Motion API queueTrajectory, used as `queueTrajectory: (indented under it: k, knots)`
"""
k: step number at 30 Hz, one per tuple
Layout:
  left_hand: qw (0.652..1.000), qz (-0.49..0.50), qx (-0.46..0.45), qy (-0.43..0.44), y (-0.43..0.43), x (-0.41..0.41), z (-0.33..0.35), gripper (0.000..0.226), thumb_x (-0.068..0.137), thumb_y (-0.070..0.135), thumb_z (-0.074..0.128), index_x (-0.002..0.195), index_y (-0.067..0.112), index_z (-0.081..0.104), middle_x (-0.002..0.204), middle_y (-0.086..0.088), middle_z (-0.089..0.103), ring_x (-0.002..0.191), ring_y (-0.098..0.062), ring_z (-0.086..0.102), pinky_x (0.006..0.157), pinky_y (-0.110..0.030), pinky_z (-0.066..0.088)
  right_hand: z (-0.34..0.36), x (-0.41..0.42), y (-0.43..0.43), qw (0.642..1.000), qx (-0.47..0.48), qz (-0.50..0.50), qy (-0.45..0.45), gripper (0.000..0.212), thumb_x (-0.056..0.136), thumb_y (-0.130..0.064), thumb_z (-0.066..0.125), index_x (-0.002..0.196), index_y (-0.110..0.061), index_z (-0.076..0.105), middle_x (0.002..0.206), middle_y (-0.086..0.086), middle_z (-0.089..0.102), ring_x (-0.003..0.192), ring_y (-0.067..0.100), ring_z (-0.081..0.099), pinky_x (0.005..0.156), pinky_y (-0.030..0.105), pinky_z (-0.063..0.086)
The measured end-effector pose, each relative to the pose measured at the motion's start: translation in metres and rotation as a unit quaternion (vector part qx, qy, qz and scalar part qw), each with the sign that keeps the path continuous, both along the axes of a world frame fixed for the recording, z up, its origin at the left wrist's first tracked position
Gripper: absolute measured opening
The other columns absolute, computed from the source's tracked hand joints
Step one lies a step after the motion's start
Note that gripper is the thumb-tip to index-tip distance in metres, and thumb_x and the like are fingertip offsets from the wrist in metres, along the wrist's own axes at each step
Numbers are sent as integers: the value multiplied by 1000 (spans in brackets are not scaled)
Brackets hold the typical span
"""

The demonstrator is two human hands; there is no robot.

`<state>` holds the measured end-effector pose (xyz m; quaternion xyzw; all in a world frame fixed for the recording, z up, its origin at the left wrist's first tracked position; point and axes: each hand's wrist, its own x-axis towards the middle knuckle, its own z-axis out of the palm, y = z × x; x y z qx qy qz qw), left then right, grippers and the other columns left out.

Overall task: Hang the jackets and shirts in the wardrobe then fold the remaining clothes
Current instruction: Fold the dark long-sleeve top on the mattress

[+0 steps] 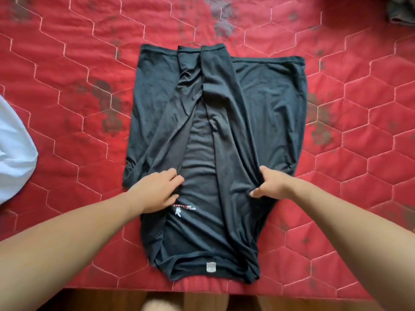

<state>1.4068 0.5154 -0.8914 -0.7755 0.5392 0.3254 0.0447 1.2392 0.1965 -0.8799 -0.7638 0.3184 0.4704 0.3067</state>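
Note:
A black T-shirt (265,104) lies flat on the red quilted bed (67,63), collar and grey neck label toward me, hem at the far end. Both long sides are folded in toward the middle, leaving a narrow strip of the shirt's centre showing with a small white and red logo. My left hand (157,187) rests on the left folded flap near the logo, fingers lightly curled against the cloth. My right hand (271,184) pinches a bunch of the right folded flap between thumb and fingers.
A white garment (15,149) lies at the left edge of the bed. A dark grey garment (402,10) sits in the far right corner. The bed's near edge runs along the bottom, with wooden floor (101,299) below it.

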Motion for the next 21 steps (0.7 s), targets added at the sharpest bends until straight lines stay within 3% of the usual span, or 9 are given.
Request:
queueTrajectory:
  k: [2, 6, 10, 12, 15, 17, 21]
  knots:
    - [1000, -4, 15, -4, 11, -14, 1, 43, 88, 48, 51, 121, 20, 49, 109, -4, 47, 91, -30, 58, 75, -43, 54, 3, -20, 2, 996, -68, 59, 6, 63, 80, -44, 73, 127, -12, 44, 134, 14, 60, 122, 33, 58, 96, 39, 48]
    - [999, -4, 3, -50, 20, -38, 6, 45, 85, 51, 57, 118, 20, 53, 106, -4, 49, 89, -28, 55, 69, -42, 52, 17, -56, 2, 982, -187, 14, -37, 40, 86, -29, 60, 113, -17, 34, 117, 16, 64, 110, 36, 62, 86, 44, 49]
    - [997, -21, 7, -72, 31, -65, 15, 62, 73, 53, 71, 125, 22, 55, 119, -6, 53, 103, -28, 55, 78, -41, 51, 24, -90, 28, 907, -335, 142, -210, 69, 77, -14, 62, 143, -15, 40, 125, 17, 51, 115, 41, 52, 80, 50, 49]
    - [996, -26, 6, -87, 38, -78, 20, 61, 70, 46, 72, 123, 20, 57, 120, -7, 53, 105, -29, 55, 80, -42, 50, 22, -108, 46, 874, -300, 253, -286, 61, 77, -14, 53, 137, -17, 48, 133, 18, 47, 124, 41, 49, 85, 51, 47]
    - [991, -52, -13, -120, 53, -99, 22, 38, 72, 17, 55, 109, 16, 57, 103, -8, 54, 88, -30, 54, 69, -41, 45, 12, -135, 71, 844, -216, 396, -290, 46, 72, -15, 60, 119, -17, 56, 123, 16, 55, 108, 37, 56, 77, 49, 47]
    - [988, -52, -21, -144, 65, -106, 23, 32, 74, 9, 35, 98, 16, 55, 91, -7, 51, 79, -30, 52, 63, -41, 42, 10, -139, 75, 853, -226, 395, -255, 48, 64, -10, 73, 110, -16, 58, 114, 15, 58, 95, 36, 56, 68, 46, 44]
    - [980, -31, -20, -195, 87, -105, 19, 34, 76, 3, 32, 100, 13, 54, 95, -10, 51, 84, -31, 51, 66, -42, 43, 2, -129, 64, 822, -253, 419, -290, 25, 67, -9, 70, 89, -16, 60, 96, 12, 56, 83, 34, 54, 63, 43, 41]
